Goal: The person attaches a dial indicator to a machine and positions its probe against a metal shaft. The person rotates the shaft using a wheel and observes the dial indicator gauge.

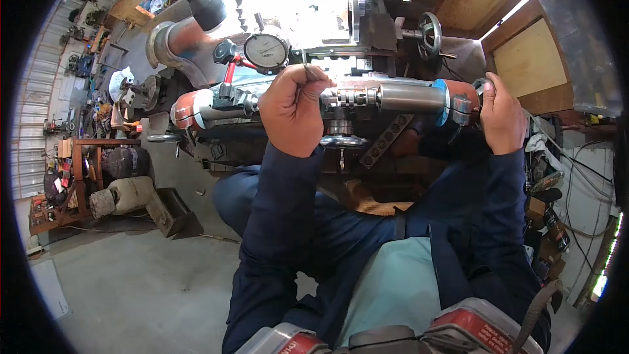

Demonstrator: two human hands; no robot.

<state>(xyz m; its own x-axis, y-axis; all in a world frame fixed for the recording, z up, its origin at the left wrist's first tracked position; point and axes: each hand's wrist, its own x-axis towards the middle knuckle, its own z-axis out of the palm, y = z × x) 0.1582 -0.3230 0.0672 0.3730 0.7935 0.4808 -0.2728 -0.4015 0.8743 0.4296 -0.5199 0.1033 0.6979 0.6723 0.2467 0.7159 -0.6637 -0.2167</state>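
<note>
White dial (266, 50) should be guiding slow moves while my left hand (295, 108) is pinching a rod (305, 61), my right hand (503, 115) gripping a ring (480, 85).

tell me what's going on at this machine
The person's left hand is at the middle of the machine, fingertips pinched, apparently on a thin metal piece. The right hand is curled at the right end, beside an orange-and-blue collar; what it grips is partly hidden. A dial gauge stands just beyond the left hand, a bare metal cylinder lies between the hands, and a handwheel sits nearer the person.
</note>
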